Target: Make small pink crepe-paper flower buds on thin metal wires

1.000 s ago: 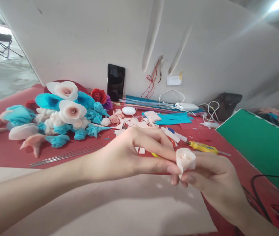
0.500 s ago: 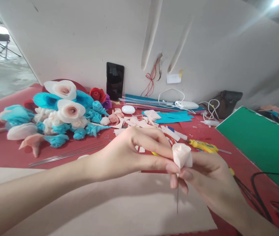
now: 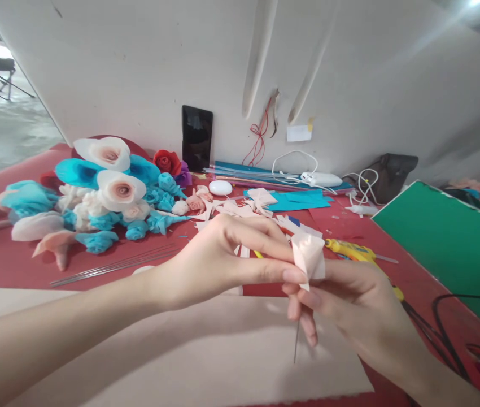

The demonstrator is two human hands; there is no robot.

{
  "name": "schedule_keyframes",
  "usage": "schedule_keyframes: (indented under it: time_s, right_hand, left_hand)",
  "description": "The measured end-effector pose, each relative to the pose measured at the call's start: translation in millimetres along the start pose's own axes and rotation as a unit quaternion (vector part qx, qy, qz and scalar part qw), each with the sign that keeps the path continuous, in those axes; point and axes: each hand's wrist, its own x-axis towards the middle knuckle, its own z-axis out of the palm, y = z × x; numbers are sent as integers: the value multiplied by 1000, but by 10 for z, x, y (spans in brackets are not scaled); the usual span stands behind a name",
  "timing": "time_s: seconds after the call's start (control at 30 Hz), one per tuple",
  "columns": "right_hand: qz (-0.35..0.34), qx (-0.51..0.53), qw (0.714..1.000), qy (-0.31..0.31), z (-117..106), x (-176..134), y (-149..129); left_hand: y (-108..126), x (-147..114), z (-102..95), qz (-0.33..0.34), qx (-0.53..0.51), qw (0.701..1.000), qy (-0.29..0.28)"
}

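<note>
Between my two hands is a small pale-pink paper flower [image 3: 308,251], its petals wrapped into a bud. A thin wire stem [image 3: 296,342] runs down from it below my fingers. My left hand [image 3: 240,254] comes in from the left and pinches the flower's near side between thumb and fingers. On the other side my right hand [image 3: 350,294] grips its base, thumb in front and fingers partly hidden behind. Beneath both hands lies a large pale-pink paper sheet [image 3: 172,350].
Paper flowers [image 3: 121,192] in white, blue and red are heaped at the left, with metal wires [image 3: 108,268] in front. Cut paper pieces lie mid-table. A yellow glue gun [image 3: 350,249] and a green board [image 3: 452,254] are at the right; a phone [image 3: 197,138] leans on the wall.
The flower has shifted slightly left and up and is tilted, its stem now slanting toward the lower left. Both hands keep their hold, and the fingers below have spread a little.
</note>
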Motion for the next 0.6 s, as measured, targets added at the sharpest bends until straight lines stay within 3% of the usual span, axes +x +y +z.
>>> schedule_keyframes:
  time_s: [0.13,0.33,0.6]
  right_hand:
    - [7,10,999,34,34,-11,-10]
    - [-16,-3,999,-47,-50,36,19]
    - [-37,-16,999,-13,-45,28,24]
  left_hand:
    - [-15,-15,26,-15,-1,1000,13]
    - [-47,-25,70,-30,-47,998,37]
    - [-18,-30,94,-32,-56,997,52]
